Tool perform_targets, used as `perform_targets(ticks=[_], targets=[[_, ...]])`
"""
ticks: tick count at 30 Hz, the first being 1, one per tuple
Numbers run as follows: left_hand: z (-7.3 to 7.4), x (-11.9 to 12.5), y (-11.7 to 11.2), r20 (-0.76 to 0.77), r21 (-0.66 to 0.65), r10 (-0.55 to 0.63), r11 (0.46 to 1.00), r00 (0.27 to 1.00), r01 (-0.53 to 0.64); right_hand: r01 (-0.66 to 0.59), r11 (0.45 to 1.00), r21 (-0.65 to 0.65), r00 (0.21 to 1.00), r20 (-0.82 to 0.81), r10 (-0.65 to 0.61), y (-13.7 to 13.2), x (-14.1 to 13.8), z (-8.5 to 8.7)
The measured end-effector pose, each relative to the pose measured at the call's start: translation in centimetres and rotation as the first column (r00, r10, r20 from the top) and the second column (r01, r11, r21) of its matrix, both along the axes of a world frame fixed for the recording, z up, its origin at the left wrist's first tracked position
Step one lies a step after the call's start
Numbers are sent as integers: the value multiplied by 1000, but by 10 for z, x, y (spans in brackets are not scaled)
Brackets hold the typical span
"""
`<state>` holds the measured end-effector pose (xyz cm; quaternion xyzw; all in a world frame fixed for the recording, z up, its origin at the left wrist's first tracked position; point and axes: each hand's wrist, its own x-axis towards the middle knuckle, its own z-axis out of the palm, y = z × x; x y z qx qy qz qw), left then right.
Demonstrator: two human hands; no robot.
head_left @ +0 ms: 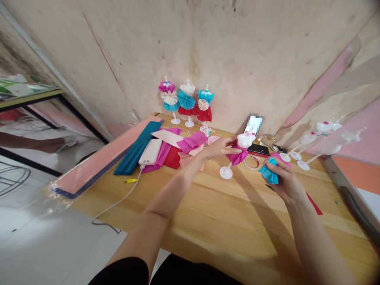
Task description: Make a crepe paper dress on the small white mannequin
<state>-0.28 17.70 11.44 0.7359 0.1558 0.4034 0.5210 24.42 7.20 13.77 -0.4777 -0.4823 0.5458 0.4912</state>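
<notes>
Over the wooden bench (225, 209), my left grip (218, 147) is pinching the waist of a small white mannequin (246, 139) wearing a magenta paper skirt (237, 156), my forearm reaching in from the near left. My right grip (286, 178) is pressing pleated turquoise paper (269, 174) together at right. Three dressed mannequins (185, 103) are standing finished against the far wall (190, 47), while bare white stands (308, 144) are lying undressed at far right.

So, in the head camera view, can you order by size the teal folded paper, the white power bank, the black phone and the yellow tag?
Teal folded paper, largest. White power bank and black phone look alike, so unranked. Yellow tag, smallest.
</notes>
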Motion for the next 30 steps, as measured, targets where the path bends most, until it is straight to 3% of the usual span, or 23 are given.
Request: perform_targets(ticks=[5,10,13,16,24,30], targets=[[-3,27,-5,27,21,220,975,975,-221,2,990,144,1000,-17,0,15,-23,12],[1,67,-10,58,-73,129,990,990,-124,58,982,181,997,-66,-46,24,-14,18],[7,84,-12,-35,-109,272,956,962,-274,134,963,234,991,-41,-128,21,2,23],[12,93,-16,-169,-48,410,905,896,-423,213,923,319,975,-2,-224,18,14,28],[17,90,-30,-235,73,331,944,914,-323,296,906,303,944,51,-326,30,9,18],[15,93,-33,-228,82,363,932,903,-354,361,869,340,913,60,-403,33,6,14]])
